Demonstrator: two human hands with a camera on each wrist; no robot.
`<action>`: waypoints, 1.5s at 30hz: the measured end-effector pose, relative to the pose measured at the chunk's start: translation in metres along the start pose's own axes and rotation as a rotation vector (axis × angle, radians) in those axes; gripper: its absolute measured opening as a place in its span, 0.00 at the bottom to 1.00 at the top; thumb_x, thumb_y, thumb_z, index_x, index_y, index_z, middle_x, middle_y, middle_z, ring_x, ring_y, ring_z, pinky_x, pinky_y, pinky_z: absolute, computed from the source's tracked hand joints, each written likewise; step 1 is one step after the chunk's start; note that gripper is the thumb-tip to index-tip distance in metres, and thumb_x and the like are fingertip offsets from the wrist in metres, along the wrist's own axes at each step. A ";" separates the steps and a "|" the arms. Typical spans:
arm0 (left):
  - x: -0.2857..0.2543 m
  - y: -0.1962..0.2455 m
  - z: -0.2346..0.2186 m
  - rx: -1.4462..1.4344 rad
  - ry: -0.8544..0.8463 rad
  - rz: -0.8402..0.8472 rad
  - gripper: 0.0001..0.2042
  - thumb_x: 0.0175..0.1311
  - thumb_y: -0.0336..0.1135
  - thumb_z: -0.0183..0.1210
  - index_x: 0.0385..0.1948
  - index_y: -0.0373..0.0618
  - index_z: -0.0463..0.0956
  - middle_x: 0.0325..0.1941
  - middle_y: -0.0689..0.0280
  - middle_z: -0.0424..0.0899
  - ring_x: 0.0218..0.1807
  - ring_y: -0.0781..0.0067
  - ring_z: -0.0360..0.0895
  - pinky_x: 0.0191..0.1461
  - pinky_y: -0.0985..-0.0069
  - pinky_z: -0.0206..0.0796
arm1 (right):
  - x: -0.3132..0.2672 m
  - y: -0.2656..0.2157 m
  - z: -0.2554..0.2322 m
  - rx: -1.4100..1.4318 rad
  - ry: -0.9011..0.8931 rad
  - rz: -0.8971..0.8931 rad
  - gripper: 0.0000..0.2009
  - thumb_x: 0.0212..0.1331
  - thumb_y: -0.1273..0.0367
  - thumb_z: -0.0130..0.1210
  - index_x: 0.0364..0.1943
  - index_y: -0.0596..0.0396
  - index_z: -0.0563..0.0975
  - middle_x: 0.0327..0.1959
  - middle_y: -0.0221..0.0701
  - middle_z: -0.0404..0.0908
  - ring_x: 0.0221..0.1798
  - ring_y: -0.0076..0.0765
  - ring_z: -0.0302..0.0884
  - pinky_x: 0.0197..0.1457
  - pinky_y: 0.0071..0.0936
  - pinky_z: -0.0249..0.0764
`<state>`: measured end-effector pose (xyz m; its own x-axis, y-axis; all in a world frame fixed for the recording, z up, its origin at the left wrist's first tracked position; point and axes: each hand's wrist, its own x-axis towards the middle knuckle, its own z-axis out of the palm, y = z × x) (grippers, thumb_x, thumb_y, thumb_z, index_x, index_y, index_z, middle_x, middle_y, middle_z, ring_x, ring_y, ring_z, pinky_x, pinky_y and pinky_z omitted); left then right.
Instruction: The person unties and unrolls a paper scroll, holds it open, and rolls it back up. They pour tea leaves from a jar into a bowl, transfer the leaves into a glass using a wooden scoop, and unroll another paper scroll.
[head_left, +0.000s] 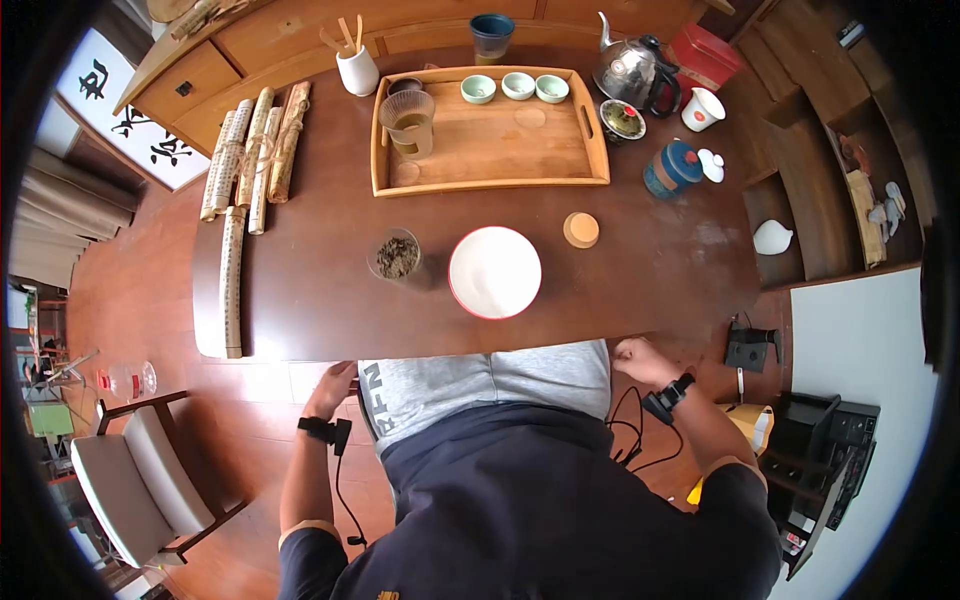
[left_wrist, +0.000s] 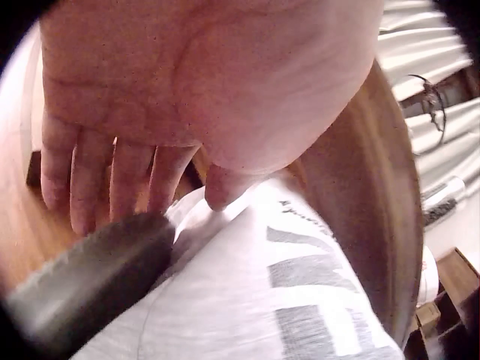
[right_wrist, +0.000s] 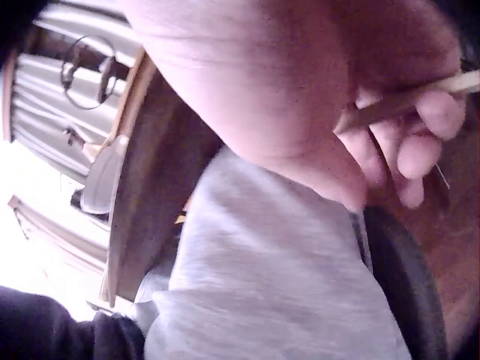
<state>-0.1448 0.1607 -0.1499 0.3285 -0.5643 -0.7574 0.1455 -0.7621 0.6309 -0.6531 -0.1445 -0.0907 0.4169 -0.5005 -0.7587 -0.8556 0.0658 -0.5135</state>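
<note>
My left hand (head_left: 332, 390) hangs beside the left thigh, below the table's front edge. Its fingers extend loosely with nothing in them in the left wrist view, close to a dark padded edge (left_wrist: 97, 277). On the other side, my right hand (head_left: 645, 362) is low by the right thigh. In the right wrist view its fingers curl round a narrow pale wooden bar (right_wrist: 409, 105); what the bar belongs to is hidden. Nearest on the table (head_left: 310, 310) are a white bowl (head_left: 495, 272) with a red rim, a glass of dried tea leaves (head_left: 398, 258) and a round wooden lid (head_left: 581, 230).
A wooden tray (head_left: 500, 188) bears a glass pitcher (head_left: 408, 125) and green cups (head_left: 518, 86). Rolled scrolls (head_left: 240, 160) lie at the left. A kettle (head_left: 630, 68), a lidded bowl (head_left: 622, 118) and a blue jar (head_left: 673, 170) stand at right. Cables (head_left: 650, 450) trail from the wrists.
</note>
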 end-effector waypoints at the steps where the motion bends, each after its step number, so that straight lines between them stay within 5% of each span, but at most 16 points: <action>1: -0.013 0.009 -0.006 0.079 0.062 0.040 0.23 0.77 0.49 0.52 0.59 0.39 0.77 0.50 0.64 0.86 0.48 0.68 0.82 0.51 0.72 0.71 | -0.013 -0.008 -0.007 -0.165 -0.007 -0.031 0.14 0.60 0.76 0.57 0.49 0.67 0.82 0.40 0.37 0.88 0.44 0.33 0.85 0.51 0.30 0.77; 2: -0.024 0.013 -0.012 0.170 0.123 0.099 0.23 0.75 0.48 0.54 0.57 0.37 0.79 0.49 0.62 0.87 0.48 0.68 0.82 0.54 0.71 0.71 | -0.028 -0.019 -0.014 -0.163 0.008 -0.037 0.14 0.60 0.76 0.57 0.49 0.67 0.82 0.40 0.37 0.88 0.44 0.33 0.85 0.51 0.30 0.77; 4: -0.040 0.018 -0.024 0.350 0.106 0.267 0.20 0.74 0.46 0.55 0.50 0.36 0.83 0.44 0.61 0.88 0.46 0.69 0.83 0.53 0.71 0.72 | -0.058 -0.045 -0.026 0.065 -0.307 -0.147 0.13 0.64 0.75 0.56 0.50 0.65 0.81 0.39 0.33 0.88 0.42 0.26 0.84 0.47 0.26 0.77; 6: -0.083 0.061 -0.016 0.293 0.010 0.278 0.19 0.75 0.43 0.56 0.45 0.32 0.83 0.41 0.61 0.89 0.42 0.69 0.83 0.51 0.72 0.74 | -0.088 -0.093 -0.042 0.173 -0.438 -0.321 0.14 0.68 0.73 0.56 0.54 0.63 0.80 0.38 0.30 0.88 0.30 0.17 0.76 0.39 0.19 0.74; 9: -0.119 0.111 0.016 0.110 -0.204 0.463 0.18 0.76 0.42 0.54 0.43 0.32 0.84 0.41 0.61 0.88 0.43 0.72 0.82 0.52 0.74 0.74 | -0.096 -0.139 -0.054 0.504 -0.230 -0.766 0.12 0.71 0.70 0.56 0.54 0.60 0.79 0.34 0.30 0.85 0.27 0.15 0.73 0.32 0.14 0.70; 11: -0.130 0.143 0.052 0.057 -0.264 0.622 0.17 0.77 0.40 0.54 0.46 0.32 0.83 0.42 0.62 0.88 0.44 0.74 0.82 0.52 0.75 0.74 | -0.062 -0.159 -0.062 0.908 -0.072 -0.908 0.12 0.71 0.69 0.56 0.52 0.60 0.79 0.34 0.29 0.83 0.27 0.18 0.71 0.32 0.16 0.65; 13: -0.125 0.163 0.087 0.040 -0.292 0.753 0.15 0.77 0.37 0.54 0.49 0.32 0.81 0.44 0.64 0.87 0.46 0.76 0.81 0.53 0.76 0.74 | -0.014 -0.175 -0.076 1.278 -0.128 -1.019 0.10 0.69 0.67 0.57 0.47 0.58 0.80 0.31 0.27 0.78 0.23 0.16 0.64 0.28 0.14 0.57; 18: -0.112 0.183 0.109 0.047 -0.112 0.942 0.15 0.74 0.37 0.59 0.50 0.32 0.80 0.42 0.66 0.88 0.46 0.82 0.80 0.51 0.81 0.72 | 0.001 -0.204 -0.083 0.633 0.410 -0.683 0.08 0.63 0.66 0.63 0.39 0.55 0.83 0.25 0.25 0.80 0.23 0.13 0.68 0.25 0.16 0.61; 21: -0.090 0.179 0.091 -0.114 -0.090 0.871 0.13 0.74 0.37 0.59 0.47 0.36 0.82 0.40 0.67 0.87 0.41 0.82 0.80 0.48 0.81 0.72 | 0.026 -0.210 -0.085 -0.239 0.782 -0.572 0.17 0.52 0.62 0.71 0.42 0.58 0.85 0.37 0.38 0.88 0.39 0.35 0.87 0.44 0.32 0.80; 23: -0.079 0.179 0.087 -0.318 -0.024 0.876 0.11 0.74 0.39 0.60 0.38 0.40 0.81 0.32 0.70 0.85 0.34 0.84 0.78 0.41 0.83 0.71 | 0.007 -0.215 -0.073 -0.405 0.772 -0.353 0.25 0.44 0.54 0.73 0.45 0.54 0.85 0.46 0.41 0.88 0.51 0.48 0.85 0.57 0.40 0.78; 25: -0.068 0.179 0.078 -0.382 0.062 0.882 0.10 0.73 0.40 0.61 0.35 0.43 0.80 0.29 0.72 0.82 0.31 0.85 0.77 0.38 0.84 0.70 | 0.016 -0.207 -0.066 -0.462 0.772 -0.379 0.17 0.45 0.58 0.70 0.38 0.50 0.87 0.40 0.41 0.88 0.48 0.48 0.86 0.53 0.40 0.80; 29: -0.048 0.175 0.071 -0.546 0.075 0.865 0.09 0.73 0.40 0.62 0.34 0.47 0.78 0.28 0.75 0.80 0.30 0.87 0.75 0.36 0.85 0.69 | 0.026 -0.198 -0.064 -0.464 0.807 -0.374 0.18 0.43 0.58 0.69 0.41 0.45 0.88 0.42 0.44 0.88 0.50 0.49 0.86 0.55 0.43 0.80; 35: -0.038 0.174 0.085 -0.584 0.176 0.795 0.09 0.71 0.43 0.64 0.35 0.52 0.77 0.29 0.79 0.77 0.30 0.89 0.74 0.35 0.86 0.68 | 0.021 -0.190 -0.080 -0.471 0.838 -0.420 0.33 0.50 0.61 0.73 0.62 0.56 0.77 0.54 0.43 0.85 0.53 0.47 0.85 0.58 0.41 0.79; 37: -0.049 0.170 0.089 -0.574 0.182 0.800 0.09 0.71 0.43 0.64 0.34 0.53 0.76 0.27 0.79 0.75 0.30 0.90 0.73 0.34 0.87 0.66 | 0.024 -0.193 -0.092 0.322 0.528 -0.668 0.24 0.60 0.62 0.68 0.56 0.61 0.79 0.44 0.37 0.86 0.41 0.33 0.84 0.43 0.29 0.80; 40: -0.079 0.182 0.103 -0.481 -0.015 0.912 0.09 0.74 0.41 0.59 0.33 0.51 0.77 0.27 0.78 0.75 0.30 0.88 0.72 0.32 0.86 0.61 | -0.008 -0.219 -0.103 0.980 0.044 -0.808 0.12 0.72 0.64 0.56 0.47 0.60 0.80 0.28 0.23 0.73 0.25 0.16 0.64 0.24 0.14 0.56; 45: -0.097 0.227 0.141 -0.300 -0.210 0.974 0.11 0.73 0.38 0.61 0.48 0.42 0.80 0.34 0.75 0.80 0.33 0.88 0.74 0.37 0.85 0.67 | 0.021 -0.256 -0.084 1.449 -0.345 -0.881 0.12 0.67 0.64 0.60 0.43 0.60 0.78 0.30 0.28 0.75 0.28 0.22 0.66 0.29 0.18 0.61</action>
<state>-0.2752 -0.0020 0.0431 0.2635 -0.9588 0.1066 0.1394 0.1472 0.9792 -0.4514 -0.2440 0.0582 0.7767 -0.6296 -0.0189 0.5155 0.6526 -0.5553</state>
